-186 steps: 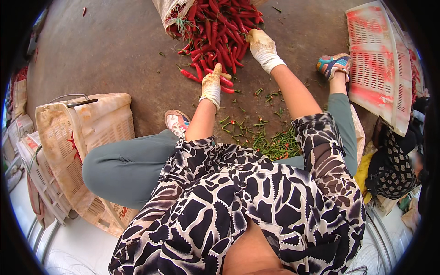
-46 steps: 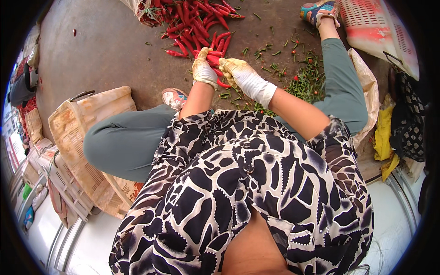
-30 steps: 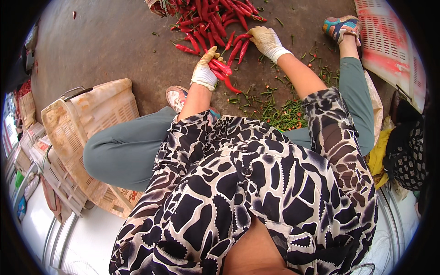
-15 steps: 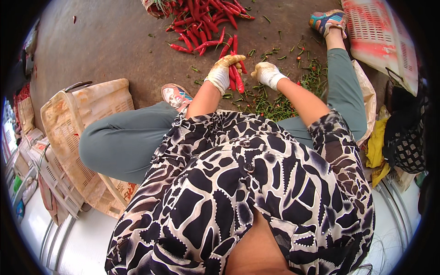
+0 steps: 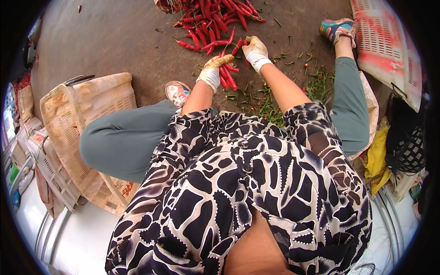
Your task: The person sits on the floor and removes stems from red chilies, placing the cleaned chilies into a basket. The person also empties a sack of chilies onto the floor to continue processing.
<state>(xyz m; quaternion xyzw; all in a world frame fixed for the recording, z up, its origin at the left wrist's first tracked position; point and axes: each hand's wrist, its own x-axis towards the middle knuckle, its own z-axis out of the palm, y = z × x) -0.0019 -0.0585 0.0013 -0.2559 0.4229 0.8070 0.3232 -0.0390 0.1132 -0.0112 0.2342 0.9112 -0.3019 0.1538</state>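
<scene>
Several long red chili peppers point(image 5: 229, 79) are bunched in my left hand point(image 5: 212, 73), which is closed around them with their tips sticking out toward my right side. My right hand point(image 5: 256, 50), in a stained white glove like the left one, is closed on another red chili pepper point(image 5: 238, 47) near the edge of the heap. Just beyond both hands lies the heap of red chili peppers point(image 5: 213, 20). Green stems point(image 5: 270, 107) are strewn over the floor between my legs, partly hidden by my right forearm.
A dirty cream plastic crate point(image 5: 103, 98) tilts beside my left knee, with more crates point(image 5: 55, 169) behind it. On the right stand a red-stained white crate point(image 5: 380, 41), a yellow bag point(image 5: 376, 156) and a black patterned bundle point(image 5: 405, 146). Brown floor point(image 5: 101, 41) extends ahead.
My right hand has moved forward and left to the heap's edge and taken hold of a chili pepper. My left hand still holds its bunch, shifted slightly left.
</scene>
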